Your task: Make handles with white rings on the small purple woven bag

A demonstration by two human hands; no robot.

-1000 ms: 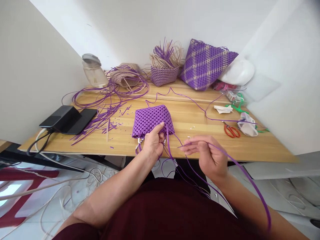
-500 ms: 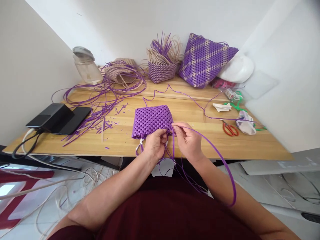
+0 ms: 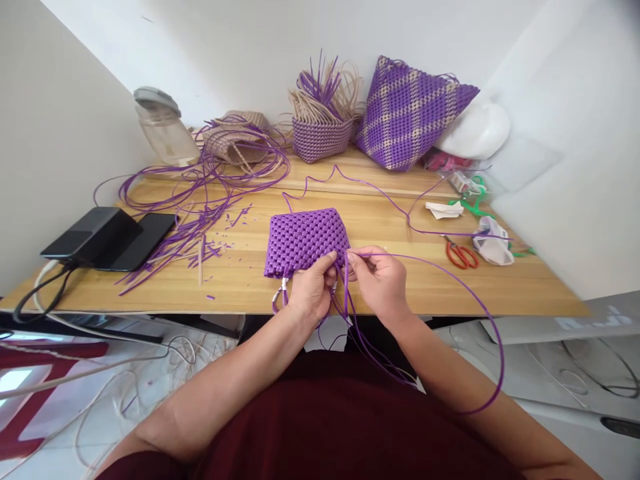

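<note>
A small purple woven bag (image 3: 305, 238) lies on the wooden table (image 3: 250, 280) near its front edge. My left hand (image 3: 311, 291) grips the bag's near edge, thumb on top. My right hand (image 3: 379, 280) is right beside it, fingers pinched on a long purple strand (image 3: 470, 293) at the bag's near right corner. That strand loops out to the right, down over my forearm and back. More purple strands hang from the bag below the table edge.
Loose purple strands and clippings (image 3: 200, 193) spread over the table's left half. A black box and phone (image 3: 107, 235) lie at the far left, a jar (image 3: 161, 127) behind. Woven baskets (image 3: 320, 127) and a purple-beige bag (image 3: 407, 113) stand at the back. Red scissors (image 3: 461, 253) lie right.
My right hand came in from the right with the strand and now pinches it at the bag's corner. The strand's loop has widened to the right. My left hand stayed on the bag.
</note>
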